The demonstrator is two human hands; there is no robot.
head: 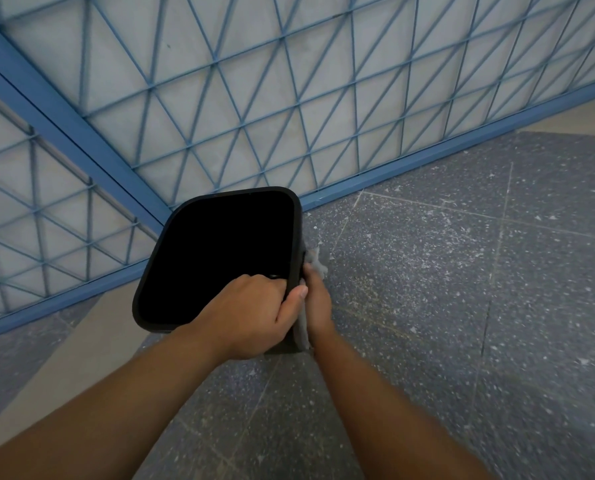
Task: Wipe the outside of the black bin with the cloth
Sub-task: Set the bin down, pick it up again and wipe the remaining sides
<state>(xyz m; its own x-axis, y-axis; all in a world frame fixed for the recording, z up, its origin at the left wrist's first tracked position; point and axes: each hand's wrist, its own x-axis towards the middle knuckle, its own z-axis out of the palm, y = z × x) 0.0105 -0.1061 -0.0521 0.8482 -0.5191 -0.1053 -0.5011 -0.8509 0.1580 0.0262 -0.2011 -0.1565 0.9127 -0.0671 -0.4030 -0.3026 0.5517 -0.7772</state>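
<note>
The blue metal lattice railing runs across from nine to two o'clock, with the dark speckled stone floor filling three to six o'clock. At the centre stands the black rounded-rectangular plastic bin, mouth facing up toward the camera, its long axis running from about seven to one o'clock. The left hand grips the near rim at five o'clock, fingers curled inside and thumb outside. The right hand presses the grey crumpled cloth against the bin's three-o'clock outer wall; whether its fingers are spread I cannot tell, as they lie behind the cloth and bin. The bin looks tilted on its base, so a hard wiping push could probably twist it out of the left hand's hold, or the loosely bunched cloth might slip down.
</note>
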